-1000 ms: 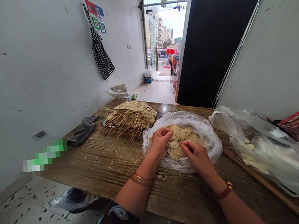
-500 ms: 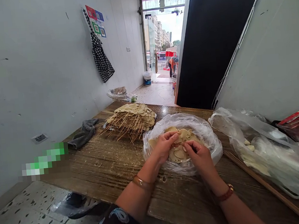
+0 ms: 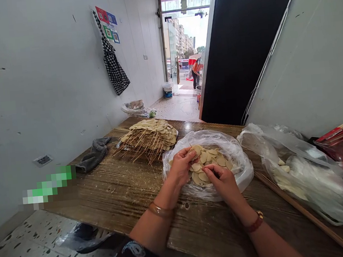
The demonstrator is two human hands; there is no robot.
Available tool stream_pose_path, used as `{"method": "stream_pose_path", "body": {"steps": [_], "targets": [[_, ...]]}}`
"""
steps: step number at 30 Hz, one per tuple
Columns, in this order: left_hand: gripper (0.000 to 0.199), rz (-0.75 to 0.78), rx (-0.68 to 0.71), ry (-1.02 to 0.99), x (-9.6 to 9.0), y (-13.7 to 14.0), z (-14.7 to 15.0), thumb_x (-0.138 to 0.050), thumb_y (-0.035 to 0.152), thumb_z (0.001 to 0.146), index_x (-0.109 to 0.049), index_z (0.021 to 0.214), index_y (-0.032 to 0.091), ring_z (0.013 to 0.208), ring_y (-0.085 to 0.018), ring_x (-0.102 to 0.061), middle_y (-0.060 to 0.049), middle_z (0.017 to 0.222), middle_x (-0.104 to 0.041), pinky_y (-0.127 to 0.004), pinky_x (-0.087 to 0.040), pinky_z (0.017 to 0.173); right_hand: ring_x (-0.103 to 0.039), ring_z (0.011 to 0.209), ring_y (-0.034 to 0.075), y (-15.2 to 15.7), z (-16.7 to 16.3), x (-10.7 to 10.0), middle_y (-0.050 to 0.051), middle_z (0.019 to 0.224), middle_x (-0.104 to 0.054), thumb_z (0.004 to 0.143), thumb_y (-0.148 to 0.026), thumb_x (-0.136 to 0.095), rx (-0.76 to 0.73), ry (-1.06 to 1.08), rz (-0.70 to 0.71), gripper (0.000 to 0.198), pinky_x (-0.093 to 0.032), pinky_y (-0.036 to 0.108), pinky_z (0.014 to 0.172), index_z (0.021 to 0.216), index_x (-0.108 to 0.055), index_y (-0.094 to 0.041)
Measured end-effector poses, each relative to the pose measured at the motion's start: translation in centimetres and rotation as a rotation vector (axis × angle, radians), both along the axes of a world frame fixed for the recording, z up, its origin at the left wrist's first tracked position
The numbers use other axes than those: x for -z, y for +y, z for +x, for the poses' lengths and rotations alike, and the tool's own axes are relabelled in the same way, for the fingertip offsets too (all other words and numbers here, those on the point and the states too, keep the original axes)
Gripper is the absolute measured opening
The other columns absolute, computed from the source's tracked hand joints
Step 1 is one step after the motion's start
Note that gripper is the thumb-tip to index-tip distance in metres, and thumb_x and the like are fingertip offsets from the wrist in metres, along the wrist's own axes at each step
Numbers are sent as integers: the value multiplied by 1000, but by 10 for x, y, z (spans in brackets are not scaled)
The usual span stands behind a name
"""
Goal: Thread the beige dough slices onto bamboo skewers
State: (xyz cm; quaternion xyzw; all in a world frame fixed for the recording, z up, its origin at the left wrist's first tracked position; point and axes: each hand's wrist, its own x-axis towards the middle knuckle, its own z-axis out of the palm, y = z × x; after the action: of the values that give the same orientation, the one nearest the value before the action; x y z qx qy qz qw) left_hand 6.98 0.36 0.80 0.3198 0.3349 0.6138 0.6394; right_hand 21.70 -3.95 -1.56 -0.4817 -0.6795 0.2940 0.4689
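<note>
Skewering seems in hand: over the plastic bag [image 3: 246,173], the left hand [image 3: 180,165] pinches a pale slice [image 3: 196,150]; the right hand [image 3: 224,180] has its grip pressed together, on what I cannot tell; careful lining-up likely follows

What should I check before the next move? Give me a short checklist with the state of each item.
1. Plastic bag open at the top: ok, pale slices show inside.
2. Left hand on a slice: ok, it appears pinched between thumb and fingers.
3. Right hand gripping a stick: cannot tell, the fingertips are too small to read.
4. Loaded skewers away from both hands: ok, piled left of the bag.
5. Grey cloth away from the slices: ok, near the table's left edge.
</note>
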Motion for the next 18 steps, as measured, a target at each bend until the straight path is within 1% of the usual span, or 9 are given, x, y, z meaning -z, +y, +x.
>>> {"method": "stream_pose_path", "body": {"steps": [4,8,14,18], "targets": [[38,3,4,44,0,-1,3,-86,32,50,-68,78,12,61,-10,-60,-4,72,-70,-22,-46,61,-54,58,15,1,1,1,0,61,-63,87,-38,-51,0,-26,20,29,-39,24,54,80,-70,-17],[39,-1,17,87,6,-1,5,-84,36,53,-68,79,12,56,-10,-59,-4,68,-69,-22,-45,58,-55,59,15,2,2,1,1,62,-63,87,-37,-51,17,-23,17,28,-39,24,55,80,-70,-17],[40,16,51,116,8,-1,9,-84,38,53,-66,77,12,60,-12,-61,-4,69,-69,-23,-46,59,-55,59,15,5,4,2,1,62,-63,87,-37,-51,31,-28,31,29,-39,24,56,79,-70,-17],[38,28,77,161,9,-5,13,-83,39,56,-66,76,11,57,-10,-58,-4,68,-68,-21,-45,57,-55,58,14,7,6,2,1,61,-63,86,-37,-51,50,-23,41,29,-39,24,55,75,-68,-17]]}}
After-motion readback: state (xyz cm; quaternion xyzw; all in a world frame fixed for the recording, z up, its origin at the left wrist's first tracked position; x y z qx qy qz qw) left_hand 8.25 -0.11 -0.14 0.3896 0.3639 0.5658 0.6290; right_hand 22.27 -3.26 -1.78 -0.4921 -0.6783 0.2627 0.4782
